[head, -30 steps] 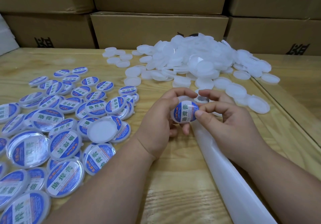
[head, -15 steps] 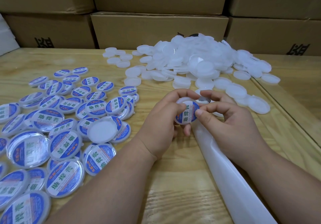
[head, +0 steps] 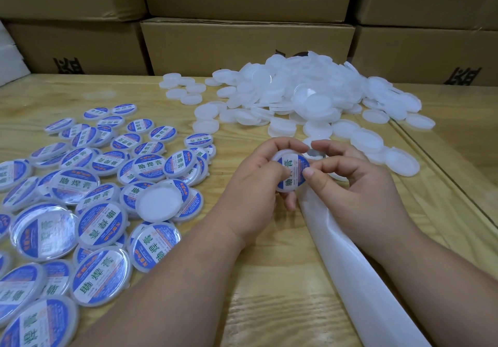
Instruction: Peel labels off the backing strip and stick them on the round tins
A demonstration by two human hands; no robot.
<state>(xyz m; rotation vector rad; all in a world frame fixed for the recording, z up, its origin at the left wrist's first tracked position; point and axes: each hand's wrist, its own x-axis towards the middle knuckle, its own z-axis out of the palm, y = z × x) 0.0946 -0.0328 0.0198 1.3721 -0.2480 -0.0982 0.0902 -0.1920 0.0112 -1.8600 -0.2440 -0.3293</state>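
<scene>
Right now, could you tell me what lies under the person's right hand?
Under the right hand the white backing strip runs along the wooden table; its far end is covered by both hands.

I see my left hand gripping a round tin by its rim while my right hand presses the blue label with its thumb. The backing strip runs beneath, labelled tins left, blank tins beyond.

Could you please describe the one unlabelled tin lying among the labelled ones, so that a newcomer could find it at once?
Start at the spread of blue-labelled tins on the left of the wooden table. At its right edge, just left of the left hand, one plain white tin lies on top of them. It alone there shows no blue label.
</scene>
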